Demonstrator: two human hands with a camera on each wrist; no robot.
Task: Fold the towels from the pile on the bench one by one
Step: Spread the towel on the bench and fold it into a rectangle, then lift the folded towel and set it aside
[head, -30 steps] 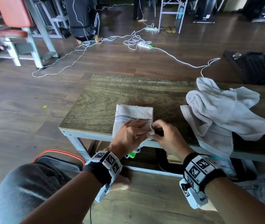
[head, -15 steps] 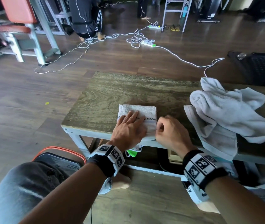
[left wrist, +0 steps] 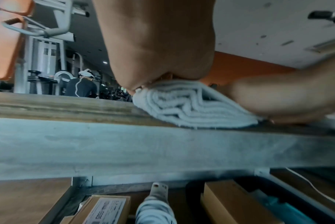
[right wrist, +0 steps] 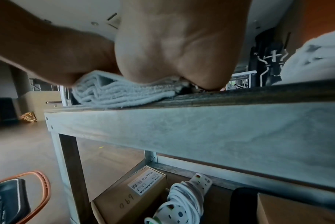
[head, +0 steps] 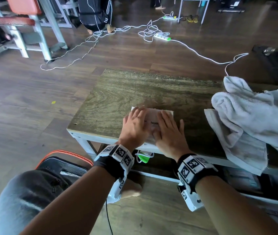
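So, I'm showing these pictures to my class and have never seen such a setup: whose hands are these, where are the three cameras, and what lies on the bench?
These are a person's bare hands, not a machine. One camera sits on the head and looks down; one is strapped to each wrist, looking along the hand from below. On the wooden bench lies a small folded towel. The left hand and the right hand both rest flat on it, fingers straight, pressing it down rather than gripping it. To the right lies a loose pile of towels not yet folded. Under the bench sit cardboard boxes and a coiled extension lead.
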